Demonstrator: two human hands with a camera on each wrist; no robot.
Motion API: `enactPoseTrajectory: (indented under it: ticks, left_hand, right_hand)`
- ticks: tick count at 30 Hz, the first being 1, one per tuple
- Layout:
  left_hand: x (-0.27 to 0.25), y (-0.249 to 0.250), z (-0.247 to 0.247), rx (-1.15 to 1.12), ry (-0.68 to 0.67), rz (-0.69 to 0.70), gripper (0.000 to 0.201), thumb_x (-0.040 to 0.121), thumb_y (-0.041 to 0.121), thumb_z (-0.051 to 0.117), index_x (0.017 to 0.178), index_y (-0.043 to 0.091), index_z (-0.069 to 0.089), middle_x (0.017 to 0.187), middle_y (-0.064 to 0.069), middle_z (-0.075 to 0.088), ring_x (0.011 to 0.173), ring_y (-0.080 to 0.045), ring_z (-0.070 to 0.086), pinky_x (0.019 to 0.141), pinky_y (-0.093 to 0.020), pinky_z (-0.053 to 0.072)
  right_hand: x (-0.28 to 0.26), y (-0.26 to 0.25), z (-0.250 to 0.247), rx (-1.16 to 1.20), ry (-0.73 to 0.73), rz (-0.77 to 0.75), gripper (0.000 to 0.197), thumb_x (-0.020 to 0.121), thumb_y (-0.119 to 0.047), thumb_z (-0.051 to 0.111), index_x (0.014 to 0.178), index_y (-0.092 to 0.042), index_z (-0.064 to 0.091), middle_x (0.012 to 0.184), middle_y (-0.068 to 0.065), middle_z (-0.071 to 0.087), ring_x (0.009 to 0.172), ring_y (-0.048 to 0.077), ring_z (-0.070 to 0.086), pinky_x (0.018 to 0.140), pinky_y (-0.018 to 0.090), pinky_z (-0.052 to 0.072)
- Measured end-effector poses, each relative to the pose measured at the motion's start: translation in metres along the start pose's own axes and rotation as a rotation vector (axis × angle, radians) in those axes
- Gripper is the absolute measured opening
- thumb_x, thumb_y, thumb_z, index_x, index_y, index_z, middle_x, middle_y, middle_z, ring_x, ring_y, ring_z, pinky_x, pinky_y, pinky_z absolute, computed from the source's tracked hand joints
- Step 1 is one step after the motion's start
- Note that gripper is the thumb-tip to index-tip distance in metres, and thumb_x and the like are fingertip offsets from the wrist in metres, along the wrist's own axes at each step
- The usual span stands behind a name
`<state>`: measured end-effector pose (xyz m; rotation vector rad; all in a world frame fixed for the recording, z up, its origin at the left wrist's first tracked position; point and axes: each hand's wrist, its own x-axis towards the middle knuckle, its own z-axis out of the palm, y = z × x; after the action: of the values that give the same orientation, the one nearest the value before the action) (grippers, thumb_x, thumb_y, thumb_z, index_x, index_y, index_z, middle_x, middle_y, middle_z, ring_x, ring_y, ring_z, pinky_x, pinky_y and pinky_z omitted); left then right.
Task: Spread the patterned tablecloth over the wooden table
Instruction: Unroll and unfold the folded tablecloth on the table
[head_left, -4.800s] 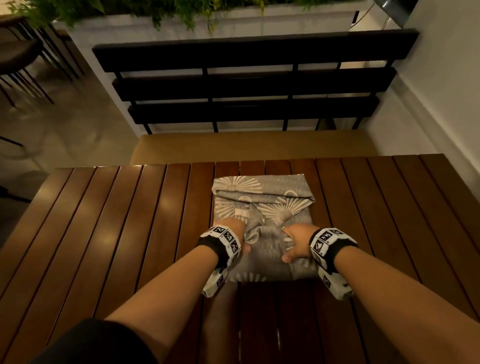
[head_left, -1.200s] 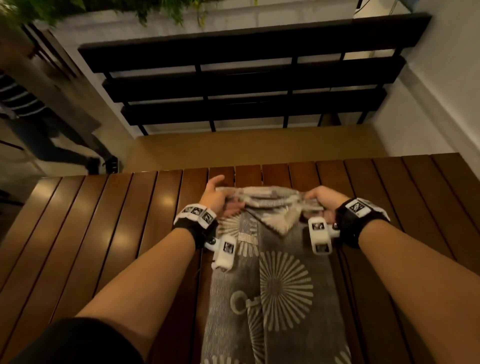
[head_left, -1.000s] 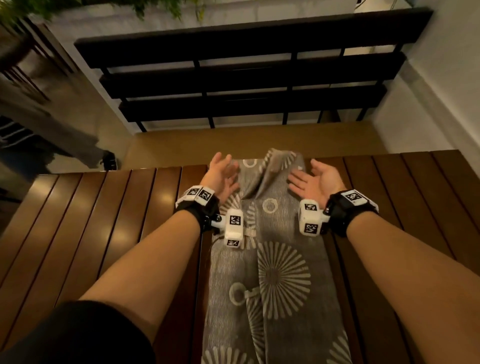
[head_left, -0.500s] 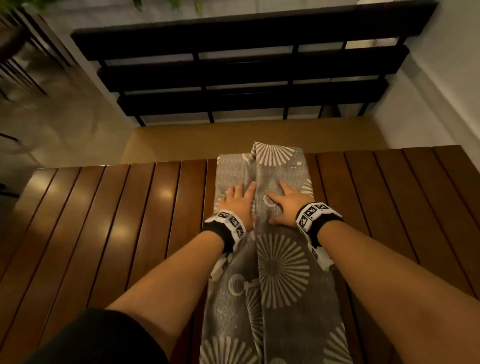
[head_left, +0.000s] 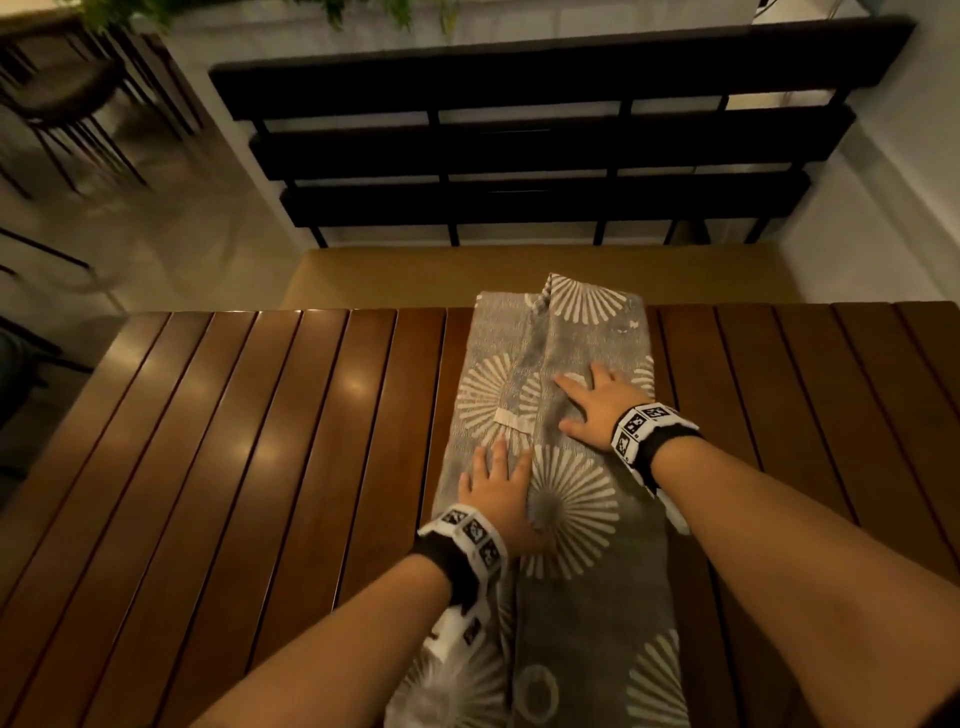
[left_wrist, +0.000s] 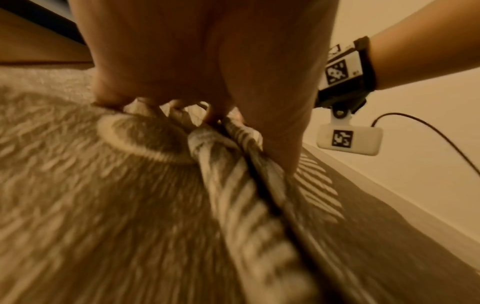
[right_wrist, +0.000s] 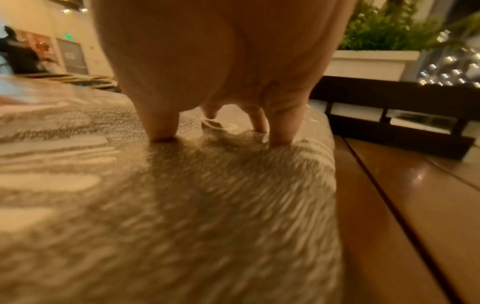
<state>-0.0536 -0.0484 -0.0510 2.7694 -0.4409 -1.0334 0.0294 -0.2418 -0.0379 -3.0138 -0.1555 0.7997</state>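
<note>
The grey tablecloth with white sunburst prints lies as a long folded strip down the middle of the slatted wooden table. Its far end hangs just over the far edge. My left hand lies flat on the strip's left half, near the centre fold. In the left wrist view the left hand has a ridge of cloth bunched under its fingertips. My right hand rests farther out on the right half, fingers spread. The right wrist view shows that hand arched, fingertips touching the cloth.
A black slatted bench back and its tan seat stand just beyond the table's far edge. A white wall runs along the right. Dark chairs stand at the far left. Bare table slats lie on both sides of the strip.
The folded bundle has been unrolled into a long strip and both hands laid flat on it. In the last half second my left hand slid back toward me; the right stayed about where it was.
</note>
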Motion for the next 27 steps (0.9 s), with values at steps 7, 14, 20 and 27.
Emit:
enactPoseTrajectory:
  ticks: [7,14,20,27]
  left_hand:
    - [0.012,-0.036,-0.043,0.203,0.099,-0.020,0.097,0.070,0.043,0.075,0.147,0.031,0.019,0.159,-0.008,0.008,0.145,-0.038,0.006,0.111,-0.061,0.021]
    - [0.010,-0.075,-0.045,0.115,0.272,-0.069,0.074,0.081,0.030,0.062,0.144,0.028,0.023,0.152,-0.009,0.026,0.135,-0.036,0.030,0.108,-0.053,0.034]
    - [0.010,-0.089,-0.058,0.319,0.154,-0.224,0.110,0.063,0.058,0.072,0.148,0.017,0.016,0.152,-0.010,0.026,0.139,-0.037,0.026,0.115,-0.057,0.015]
    - [0.015,-0.074,-0.052,0.402,0.134,-0.211,0.066,0.081,0.035,0.066,0.137,0.010,0.039,0.130,-0.011,0.056,0.124,-0.032,0.049,0.113,-0.054,0.020]
  right_hand:
    - [-0.025,-0.009,0.002,-0.007,0.010,0.130,0.092,0.074,-0.073,0.039,0.150,-0.025,0.017,0.135,0.016,0.050,0.115,0.034,0.053,0.090,0.038,0.050]
    - [-0.061,0.001,0.023,0.072,-0.053,0.081,0.099,0.076,-0.077,0.045,0.150,-0.021,0.012,0.124,0.005,0.062,0.097,0.026,0.063,0.066,0.029,0.048]
    - [-0.063,0.005,0.012,-0.231,0.046,-0.077,0.100,0.067,-0.077,0.058,0.146,-0.024,0.024,0.154,0.011,0.024,0.141,0.031,0.024,0.114,0.051,0.020]
    - [-0.050,0.007,0.015,-0.082,-0.024,-0.018,0.135,0.051,-0.071,0.076,0.151,-0.019,0.003,0.154,0.009,0.028,0.140,0.028,0.028,0.116,0.050,0.013]
